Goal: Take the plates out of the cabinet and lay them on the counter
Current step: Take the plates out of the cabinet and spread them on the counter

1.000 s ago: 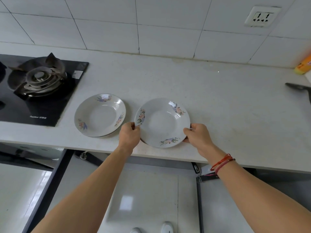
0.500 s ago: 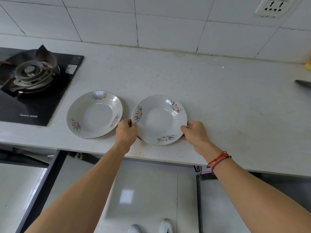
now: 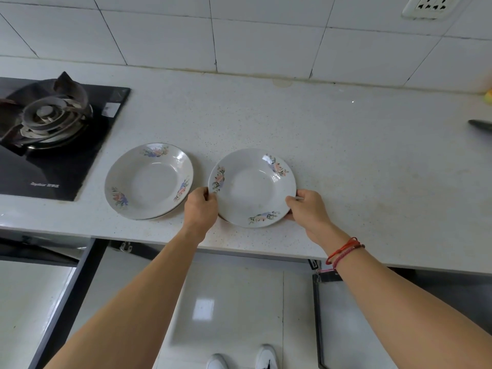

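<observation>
Fingers (image 3: pixel 204 192) of left hand (image 3: pixel 201 209) and right hand (image 3: pixel 308 209) grip opposite rims of floral plate (image 3: pixel 251 187) on counter (image 3: pixel 346 155).

Counter (image 3: pixel 359 169): free surface ctr to right of frame, behind both plates. Obstacles: stove (image 3: pixel 53 134) upper left; plate stack (image 3: pixel 149 182) ctr-left, just beside second plate (image 3: pixel 253 187); dark utensil (image 3: pixel 480 125) at right edge.

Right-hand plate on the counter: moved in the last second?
No. The held plate keeps the same gap to the other plate beside the stove; only the camera shifted. The left hand and right hand grip its rim.
</observation>
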`<action>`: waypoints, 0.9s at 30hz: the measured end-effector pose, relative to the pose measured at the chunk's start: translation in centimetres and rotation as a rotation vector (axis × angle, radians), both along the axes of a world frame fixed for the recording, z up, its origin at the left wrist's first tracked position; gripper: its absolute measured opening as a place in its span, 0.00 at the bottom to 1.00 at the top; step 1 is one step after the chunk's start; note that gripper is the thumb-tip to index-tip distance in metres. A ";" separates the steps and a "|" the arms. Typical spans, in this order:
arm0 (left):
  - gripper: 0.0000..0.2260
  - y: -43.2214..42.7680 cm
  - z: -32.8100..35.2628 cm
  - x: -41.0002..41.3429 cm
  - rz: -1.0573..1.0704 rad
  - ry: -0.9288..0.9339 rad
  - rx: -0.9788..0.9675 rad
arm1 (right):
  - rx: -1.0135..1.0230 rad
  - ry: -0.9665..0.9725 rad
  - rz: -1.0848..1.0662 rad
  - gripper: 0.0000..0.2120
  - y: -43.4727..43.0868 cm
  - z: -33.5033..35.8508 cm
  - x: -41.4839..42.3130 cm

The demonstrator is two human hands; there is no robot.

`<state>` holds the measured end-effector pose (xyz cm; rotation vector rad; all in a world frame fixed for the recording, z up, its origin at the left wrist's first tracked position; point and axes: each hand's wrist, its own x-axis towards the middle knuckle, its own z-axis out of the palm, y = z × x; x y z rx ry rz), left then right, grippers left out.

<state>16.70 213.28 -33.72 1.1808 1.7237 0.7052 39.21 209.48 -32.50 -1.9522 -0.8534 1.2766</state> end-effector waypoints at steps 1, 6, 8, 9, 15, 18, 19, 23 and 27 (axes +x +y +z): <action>0.09 -0.1 0.1 0.0 -0.011 0.019 0.006 | -0.003 0.005 0.001 0.08 -0.1 0.1 0.0; 0.09 -1.4 1.0 -0.3 -0.136 0.133 0.072 | 0.035 -0.079 0.117 0.05 -1.0 0.8 -0.1; 0.09 -2.2 1.4 -0.6 -0.178 0.169 0.104 | 0.052 -0.157 0.189 0.13 -1.8 1.6 -0.3; 0.10 -2.7 1.6 -0.8 -0.200 0.186 0.124 | 0.063 -0.205 0.220 0.17 -2.2 1.9 -0.3; 0.22 -6.2 3.8 -1.7 -0.325 0.393 0.274 | 0.091 -0.377 0.319 0.28 -5.5 3.8 -0.7; 0.26 -8.1 4.8 -2.3 -0.345 0.481 0.310 | 0.116 -0.483 0.364 0.30 -7.4 4.5 -1.0; 0.27 -8.8 5.1 -2.6 -0.350 0.504 0.312 | 0.128 -0.514 0.384 0.30 -8.1 4.7 -1.0; 0.29 -11.7 6.3 -3.6 -0.390 0.615 0.346 | 0.135 -0.695 0.458 0.31 -11.2 6.0 -1.5; 0.30 -14.2 7.0 -4.6 -0.422 0.728 0.396 | 0.121 -0.863 0.548 0.32 -13.4 7.0 -2.2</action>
